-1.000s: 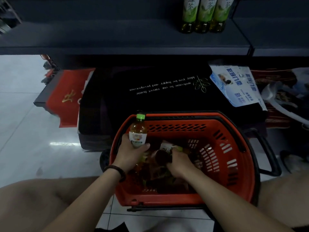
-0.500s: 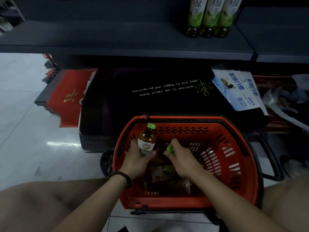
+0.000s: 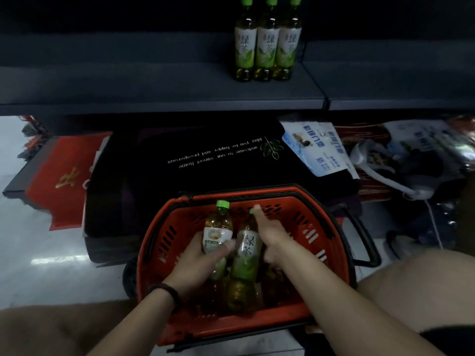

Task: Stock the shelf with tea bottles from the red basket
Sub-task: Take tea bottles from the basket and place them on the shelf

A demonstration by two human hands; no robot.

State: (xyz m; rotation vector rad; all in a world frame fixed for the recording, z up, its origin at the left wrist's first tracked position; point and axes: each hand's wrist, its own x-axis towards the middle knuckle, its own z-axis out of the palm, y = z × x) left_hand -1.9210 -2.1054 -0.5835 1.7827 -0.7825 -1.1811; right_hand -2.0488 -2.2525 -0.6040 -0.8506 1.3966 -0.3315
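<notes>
So, both hands are down in the red basket (image 3: 150, 276) at the moment. My left hand (image 3: 198, 263) has its fingers (image 3: 224, 247) curled round the lower half of an amber tea bottle (image 3: 218, 224). It's got a white label and a green cap, and it's upright with the cap poking up near the basket's far rim. My right hand (image 3: 272, 235) is clamped on a green tea bottle (image 3: 246, 253) just right of that one, fingers (image 3: 257, 210) wrapped over the neck with one tip resting on the cap. The two bottles sit side by side, pretty much touching. Underneath my fingers there are more bottles (image 3: 239, 294) lying in the bottom of the basket, but it's too dark to count them. There's a bead bracelet (image 3: 167, 289) on my left wrist.

Ahead of my fingers and higher up is the dark shelf (image 3: 154, 86), with three green tea bottles (image 3: 267, 47) standing in a tight row, touching each other. Between the basket and the shelf lies a black mat (image 3: 205, 155) with white lettering. A blue and white packet (image 3: 316, 147) sits at its right corner, ahead and right of my right hand. Off to the left of my left hand is a red mat (image 3: 66, 173), and nearer to me on that side is pale tile floor (image 3: 38, 253).
</notes>
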